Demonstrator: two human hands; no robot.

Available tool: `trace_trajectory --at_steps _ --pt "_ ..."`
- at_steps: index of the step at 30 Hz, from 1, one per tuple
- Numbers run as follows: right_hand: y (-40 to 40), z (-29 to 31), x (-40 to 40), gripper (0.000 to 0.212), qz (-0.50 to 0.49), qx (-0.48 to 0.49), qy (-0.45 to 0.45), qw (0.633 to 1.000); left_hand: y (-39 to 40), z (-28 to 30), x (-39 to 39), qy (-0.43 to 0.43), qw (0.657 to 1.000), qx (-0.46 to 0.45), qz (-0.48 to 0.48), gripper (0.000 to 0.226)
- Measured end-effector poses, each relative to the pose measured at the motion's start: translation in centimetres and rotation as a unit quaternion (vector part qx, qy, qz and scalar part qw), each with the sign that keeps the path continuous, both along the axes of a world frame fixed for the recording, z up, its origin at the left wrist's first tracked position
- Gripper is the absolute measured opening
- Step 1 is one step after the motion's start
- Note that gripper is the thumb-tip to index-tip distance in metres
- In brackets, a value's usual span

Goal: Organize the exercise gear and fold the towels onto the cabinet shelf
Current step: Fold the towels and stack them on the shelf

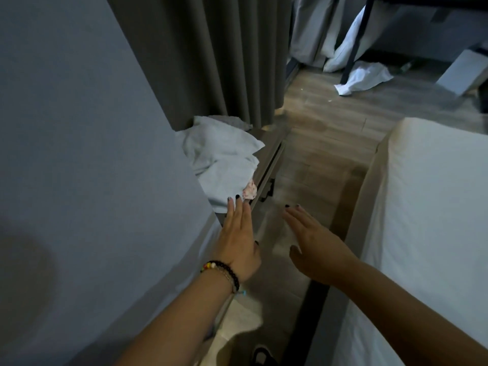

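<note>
Head view: flat left hand point(239, 233) reaches the crumpled towels point(224, 159) on the cabinet point(266, 154), perhaps touching; right hand point(314, 244) hovers empty, fingers straight.

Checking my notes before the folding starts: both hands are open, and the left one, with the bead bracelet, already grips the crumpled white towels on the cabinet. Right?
Not quite. The head view shows the left hand flat and open, gripping nothing; its fingertips just reach the towels. The rest holds: right hand open, bracelet on the left wrist.

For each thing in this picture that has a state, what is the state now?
left hand: open, fingertips at the towel's edge
right hand: open, holds nothing
white towels: unfolded, heaped on the cabinet top
cabinet: drawer shut
curtain: drawn
white cloth: crumpled on the floor
</note>
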State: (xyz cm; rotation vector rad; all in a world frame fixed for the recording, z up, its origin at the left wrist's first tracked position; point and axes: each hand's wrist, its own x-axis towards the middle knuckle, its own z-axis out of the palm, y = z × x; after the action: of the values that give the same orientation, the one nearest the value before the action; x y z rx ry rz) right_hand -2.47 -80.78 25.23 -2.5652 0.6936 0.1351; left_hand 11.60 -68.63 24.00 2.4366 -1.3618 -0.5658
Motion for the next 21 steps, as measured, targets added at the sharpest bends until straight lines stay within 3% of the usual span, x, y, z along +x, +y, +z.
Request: trace_trajectory --at_steps 13,21 --pt "-7.3 2.0 6.4 0.082 -0.041 -0.001 0.009 0.999 -6.3 -0.2 7.3 0.048 0.996 -0.007 0.069 0.09" --pt "-16.5 1.6 11.6 0.08 0.051 0.006 0.044 0.998 -14.4 -3.7 9.2 -0.011 0.987 0.089 0.132 0.087"
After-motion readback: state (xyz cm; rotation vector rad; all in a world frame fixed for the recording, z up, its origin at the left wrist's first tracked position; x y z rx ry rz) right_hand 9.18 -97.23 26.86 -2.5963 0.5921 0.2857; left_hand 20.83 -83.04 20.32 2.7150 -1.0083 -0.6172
